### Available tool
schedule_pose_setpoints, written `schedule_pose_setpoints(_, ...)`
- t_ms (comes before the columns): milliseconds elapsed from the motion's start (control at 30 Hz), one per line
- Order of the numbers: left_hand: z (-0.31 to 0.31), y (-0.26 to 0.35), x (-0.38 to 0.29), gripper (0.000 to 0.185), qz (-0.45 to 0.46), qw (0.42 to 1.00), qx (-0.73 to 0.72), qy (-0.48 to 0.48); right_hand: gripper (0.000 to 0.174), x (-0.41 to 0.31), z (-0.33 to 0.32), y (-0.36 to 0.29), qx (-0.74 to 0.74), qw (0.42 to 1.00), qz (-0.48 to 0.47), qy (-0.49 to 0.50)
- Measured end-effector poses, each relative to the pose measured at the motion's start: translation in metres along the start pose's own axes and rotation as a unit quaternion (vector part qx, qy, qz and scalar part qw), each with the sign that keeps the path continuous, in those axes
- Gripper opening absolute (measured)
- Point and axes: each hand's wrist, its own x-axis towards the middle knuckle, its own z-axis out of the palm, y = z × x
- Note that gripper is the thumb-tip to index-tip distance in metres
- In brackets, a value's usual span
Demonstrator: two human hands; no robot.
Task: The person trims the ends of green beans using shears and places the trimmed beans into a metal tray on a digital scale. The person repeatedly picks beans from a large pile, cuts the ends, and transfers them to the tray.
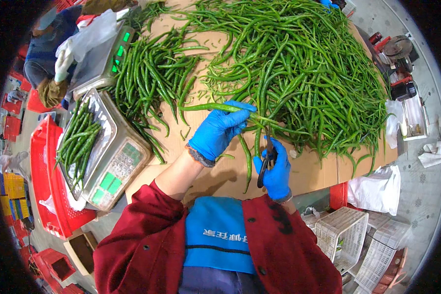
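Note:
My left hand [220,130], in a blue glove, pinches a long green chili pepper [209,107] lying roughly level, its stem end towards the right. Just right of it, my right hand [275,167], also gloved in blue, grips dark-handled scissors [266,160] whose blades point up at the stem end; whether the blades are apart I cannot tell. Beyond both hands a large heap of green chili peppers [301,77] covers much of the cardboard-topped table [305,178]. A smaller pile of peppers [147,73] lies to the left, more neatly lined up.
At the left, a digital scale [121,172] bears a metal tray with peppers [81,137]; a second scale [95,66] stands behind it. A person's gloved hand [63,64] is near that one. A red crate [46,183] stands lower left, white plastic crates [341,235] lower right.

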Motion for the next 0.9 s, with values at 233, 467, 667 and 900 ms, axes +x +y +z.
schedule_pose_setpoints(233,0.005,-0.007,-0.005,0.017,0.1,0.983,0.149,0.03,0.054,0.004,0.006,-0.01,0.036,0.999,0.025,-0.009)
schedule_pose_setpoints(467,-0.017,-0.006,-0.012,0.009,0.181,0.973,0.133,0.045,0.028,0.003,0.0,-0.015,0.225,0.952,0.206,-0.037)
schedule_pose_setpoints(667,-0.107,-0.017,-0.017,0.031,0.331,0.742,0.581,0.038,0.037,-0.003,0.005,0.002,-0.224,0.966,0.037,-0.124)
schedule_pose_setpoints(900,-0.131,-0.02,-0.043,0.033,0.269,0.63,0.727,0.046,0.042,-0.013,0.027,0.008,-0.203,0.965,0.048,-0.156)
